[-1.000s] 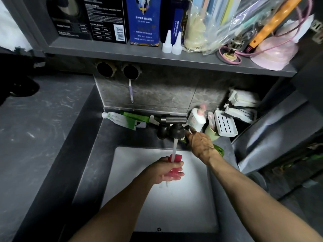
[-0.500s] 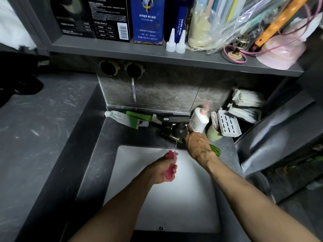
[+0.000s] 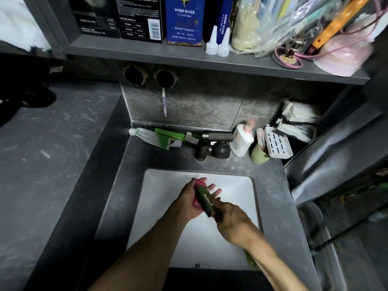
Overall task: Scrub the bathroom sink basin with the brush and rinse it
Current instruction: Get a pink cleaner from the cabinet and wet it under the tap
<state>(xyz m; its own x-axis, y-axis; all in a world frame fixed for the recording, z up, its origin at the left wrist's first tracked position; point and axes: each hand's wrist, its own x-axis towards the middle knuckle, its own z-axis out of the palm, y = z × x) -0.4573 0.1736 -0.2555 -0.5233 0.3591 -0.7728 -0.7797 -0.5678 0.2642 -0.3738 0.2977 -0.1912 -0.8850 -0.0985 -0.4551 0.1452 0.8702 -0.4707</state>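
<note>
One white basin (image 3: 231, 185) lies below; left grip (image 3: 189, 198) clutches a pink block (image 3: 197, 204), right grip (image 3: 231, 219) clasps the brush (image 3: 204, 198).

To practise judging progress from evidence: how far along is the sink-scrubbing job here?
Done: the right hand grips the green brush. In hand: its head lies against a pink block held in the left hand above the basin, probably to load it. Left: all the scrubbing and rinsing. The brush is off the basin and no water leaves the tap.
</note>
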